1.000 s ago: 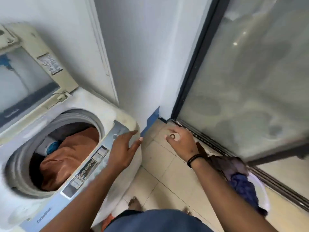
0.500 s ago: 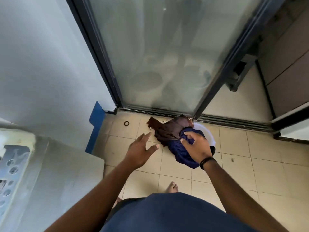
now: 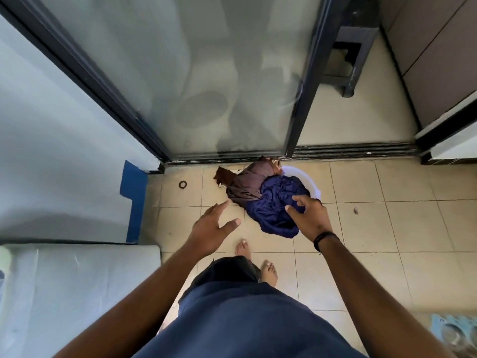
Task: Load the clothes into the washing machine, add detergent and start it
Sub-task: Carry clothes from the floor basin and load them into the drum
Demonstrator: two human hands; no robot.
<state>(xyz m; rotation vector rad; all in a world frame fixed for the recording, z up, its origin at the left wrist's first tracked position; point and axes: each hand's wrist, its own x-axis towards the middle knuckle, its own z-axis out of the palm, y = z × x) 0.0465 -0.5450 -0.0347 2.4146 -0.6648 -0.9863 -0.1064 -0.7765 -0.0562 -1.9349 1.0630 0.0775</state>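
I hold both hands over the crumpled dark-blue satin garment, heaped with a brown cloth in the white plastic basin on the tiled floor. My right hand hovers spread above it, grip released; my left hand is open too. A small dark ring lies to the left, clear of my reach.

Both hands spread over tiled floor; right hand above blue garment in white basin, left hand beside.
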